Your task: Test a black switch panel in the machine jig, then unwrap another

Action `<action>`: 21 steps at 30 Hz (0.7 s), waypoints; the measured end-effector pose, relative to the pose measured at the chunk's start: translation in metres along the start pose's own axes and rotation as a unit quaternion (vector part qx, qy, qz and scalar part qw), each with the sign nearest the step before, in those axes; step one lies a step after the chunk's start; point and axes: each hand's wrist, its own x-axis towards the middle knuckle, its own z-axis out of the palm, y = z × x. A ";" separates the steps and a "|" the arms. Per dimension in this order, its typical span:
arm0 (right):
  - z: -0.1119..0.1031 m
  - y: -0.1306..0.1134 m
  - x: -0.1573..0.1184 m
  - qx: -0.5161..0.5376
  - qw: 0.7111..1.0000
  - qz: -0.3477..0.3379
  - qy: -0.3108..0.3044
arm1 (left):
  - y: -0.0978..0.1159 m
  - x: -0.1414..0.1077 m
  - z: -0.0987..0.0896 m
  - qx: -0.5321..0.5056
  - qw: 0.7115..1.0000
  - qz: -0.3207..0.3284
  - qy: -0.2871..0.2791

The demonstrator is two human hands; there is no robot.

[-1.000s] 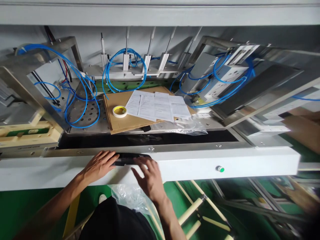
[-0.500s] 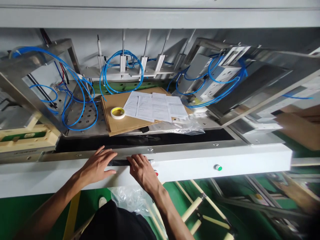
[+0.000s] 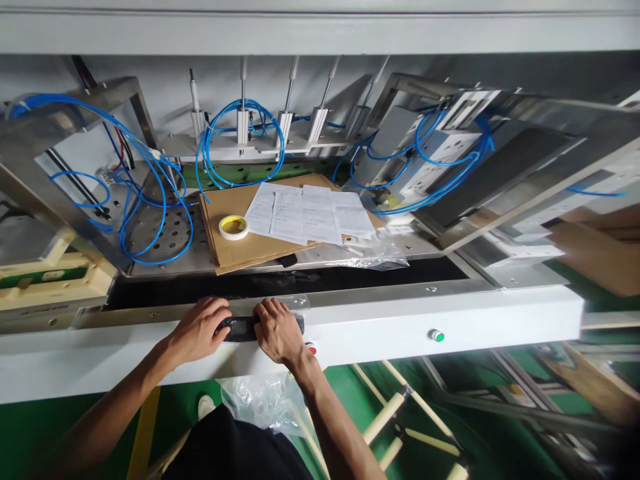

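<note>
A long, glossy black piece [image 3: 242,329] lies at the machine's white front rail, its kind unclear. My left hand [image 3: 201,328] grips its left end, fingers curled over the top and thumb in front. My right hand [image 3: 280,333] is wrapped over it further right, and the right end shows past my knuckles. Part of the piece is hidden under both hands. Clear film [image 3: 300,302] shows on the metal ledge just behind my right hand. A red button [image 3: 311,349] sits beside that hand on the white rail.
Behind a dark slot [image 3: 350,277], cardboard sheets [image 3: 227,257] carry papers [image 3: 290,213] and a tape roll [image 3: 233,227]. Coils of blue tubing [image 3: 160,247] hang on both sides. A green button [image 3: 437,335] sticks out at right. Cream pipe frames [image 3: 385,419] stand below.
My left hand has closed on the black piece's left end, its fingers apart before. The piece now shows more fully, turned or lifted toward me. My right hand still holds it.
</note>
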 end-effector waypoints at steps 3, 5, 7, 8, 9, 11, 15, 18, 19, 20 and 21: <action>0.001 -0.003 0.000 -0.007 1.000 0.010 0.012 | 0.006 -0.006 0.005 0.032 0.999 -0.005 0.021; 0.000 -0.005 0.001 -0.011 1.000 0.018 0.022 | 0.009 -0.011 0.012 0.051 0.998 -0.005 0.031; -0.003 -0.006 0.001 -0.014 0.999 0.026 0.033 | 0.011 -0.016 0.019 0.068 0.997 -0.006 0.031; -0.004 -0.008 0.000 -0.015 0.999 0.031 0.042 | 0.012 -0.017 0.021 0.075 0.997 -0.005 0.028; -0.005 -0.009 -0.003 -0.012 0.997 0.039 0.060 | 0.011 -0.018 0.022 0.080 0.996 -0.001 0.026; -0.004 -0.015 -0.015 0.005 0.990 0.063 0.126 | 0.009 -0.017 0.020 0.076 0.997 0.012 0.025; 0.009 -0.037 -0.051 0.121 0.937 0.165 0.282 | 0.003 -0.011 0.006 0.013 0.999 0.037 0.023; 0.026 -0.055 -0.068 0.333 0.847 0.317 0.268 | 0.000 -0.006 -0.001 -0.014 0.999 0.031 0.020; 0.030 -0.059 -0.070 0.416 0.799 0.363 0.238 | -0.001 -0.004 -0.002 -0.017 0.999 0.023 0.020; 0.034 -0.062 -0.070 0.493 0.747 0.395 0.207 | -0.003 -0.002 -0.002 -0.020 1.000 0.011 0.019; 0.037 -0.064 -0.069 0.555 0.699 0.414 0.180 | -0.003 0.000 -0.003 -0.024 1.000 -0.002 0.016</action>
